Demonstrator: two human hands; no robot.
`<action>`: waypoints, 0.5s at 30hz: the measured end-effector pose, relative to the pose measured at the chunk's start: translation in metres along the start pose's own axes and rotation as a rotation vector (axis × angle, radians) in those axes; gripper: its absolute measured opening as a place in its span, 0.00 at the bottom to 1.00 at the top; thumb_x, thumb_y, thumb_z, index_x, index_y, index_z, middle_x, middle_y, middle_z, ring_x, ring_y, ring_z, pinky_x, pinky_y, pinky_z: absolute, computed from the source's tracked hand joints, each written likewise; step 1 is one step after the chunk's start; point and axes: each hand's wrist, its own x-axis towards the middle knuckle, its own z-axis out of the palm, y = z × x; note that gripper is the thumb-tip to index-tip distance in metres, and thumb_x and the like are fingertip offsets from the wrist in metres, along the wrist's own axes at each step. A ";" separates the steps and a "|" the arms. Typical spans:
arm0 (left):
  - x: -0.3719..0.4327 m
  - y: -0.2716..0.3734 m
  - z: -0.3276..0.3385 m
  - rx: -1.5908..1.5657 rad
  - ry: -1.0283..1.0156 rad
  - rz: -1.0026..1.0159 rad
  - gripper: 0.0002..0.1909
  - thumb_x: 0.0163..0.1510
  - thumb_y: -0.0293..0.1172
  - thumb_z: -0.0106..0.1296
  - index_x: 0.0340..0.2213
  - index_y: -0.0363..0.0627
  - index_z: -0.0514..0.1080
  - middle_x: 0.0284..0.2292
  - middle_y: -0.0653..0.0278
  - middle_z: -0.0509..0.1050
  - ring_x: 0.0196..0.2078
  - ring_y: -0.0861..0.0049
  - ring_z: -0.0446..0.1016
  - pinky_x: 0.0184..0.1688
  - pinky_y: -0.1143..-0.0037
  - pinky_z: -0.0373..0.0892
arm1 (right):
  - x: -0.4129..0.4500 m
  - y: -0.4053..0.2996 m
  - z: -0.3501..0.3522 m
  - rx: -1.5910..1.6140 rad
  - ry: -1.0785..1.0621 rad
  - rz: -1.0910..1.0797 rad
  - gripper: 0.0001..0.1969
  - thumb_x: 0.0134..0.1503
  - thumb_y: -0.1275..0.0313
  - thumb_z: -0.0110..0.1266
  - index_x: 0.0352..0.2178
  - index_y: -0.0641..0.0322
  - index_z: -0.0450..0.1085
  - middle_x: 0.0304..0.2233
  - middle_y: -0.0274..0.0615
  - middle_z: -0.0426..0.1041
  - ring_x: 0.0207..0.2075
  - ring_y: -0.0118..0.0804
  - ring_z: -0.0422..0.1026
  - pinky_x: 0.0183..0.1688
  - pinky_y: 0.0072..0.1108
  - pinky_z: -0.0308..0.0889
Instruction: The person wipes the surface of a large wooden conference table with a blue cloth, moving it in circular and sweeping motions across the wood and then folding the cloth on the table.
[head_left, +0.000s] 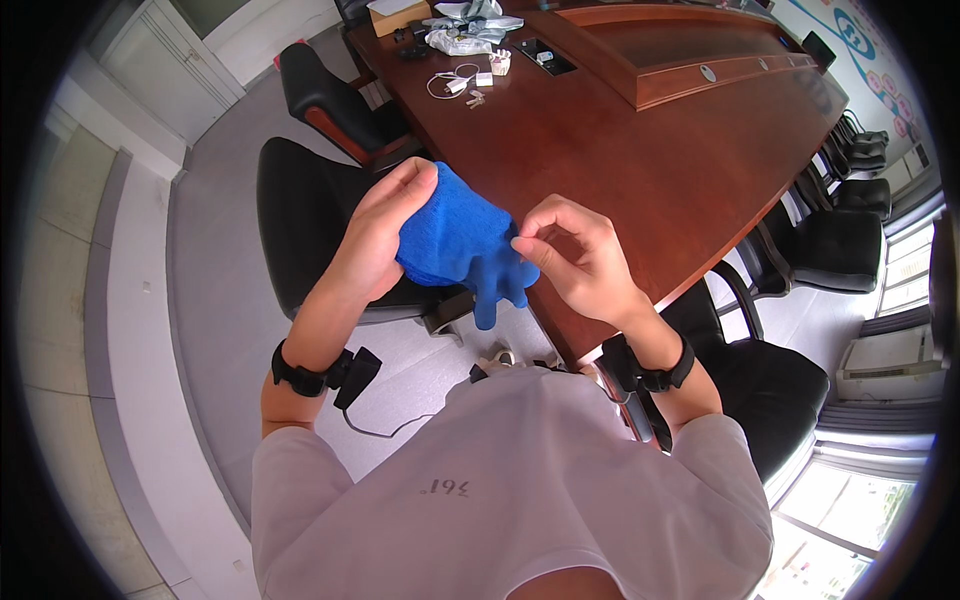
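Observation:
A blue work glove (457, 225) with darker coated fingers is held up in front of me, over the gap between a black chair and the table edge. My left hand (394, 217) grips its wide cuff end, with the thumb on top and the other fingers partly hidden behind the fabric. At the finger end, my right hand (574, 255) pinches a dark part of the glove between thumb and index finger. The glove's coated fingers hang downward. Both wrists wear black straps with small black devices.
A brown wooden conference table (570, 165) fills the upper right. On it lie a white cable with adapters (456, 85), a cardboard box (399, 18) and crumpled plastic packaging (465, 41). Black chairs (300, 217) stand left, and more (780, 390) stand right.

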 end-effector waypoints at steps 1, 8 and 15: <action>0.000 0.001 0.002 0.001 -0.002 0.000 0.11 0.63 0.41 0.45 0.35 0.48 0.67 0.30 0.72 0.70 0.34 0.88 0.72 0.39 0.81 0.69 | -0.003 0.001 -0.002 0.000 0.002 0.000 0.02 0.54 0.81 0.57 0.30 0.67 0.70 0.28 0.39 0.71 0.26 0.27 0.71 0.28 0.17 0.67; -0.002 0.007 0.001 0.009 0.032 0.019 0.11 0.63 0.41 0.45 0.35 0.47 0.67 0.30 0.72 0.70 0.34 0.89 0.71 0.38 0.82 0.69 | -0.014 0.004 -0.001 -0.046 -0.222 0.079 0.05 0.51 0.83 0.57 0.30 0.66 0.70 0.29 0.41 0.73 0.27 0.36 0.73 0.30 0.24 0.69; 0.008 0.012 -0.015 0.121 -0.098 0.113 0.09 0.64 0.38 0.44 0.35 0.45 0.67 0.29 0.75 0.70 0.33 0.93 0.69 0.38 0.86 0.66 | -0.029 0.025 -0.008 -0.226 -0.476 -0.005 0.08 0.49 0.81 0.59 0.32 0.66 0.72 0.28 0.43 0.74 0.29 0.39 0.74 0.29 0.25 0.68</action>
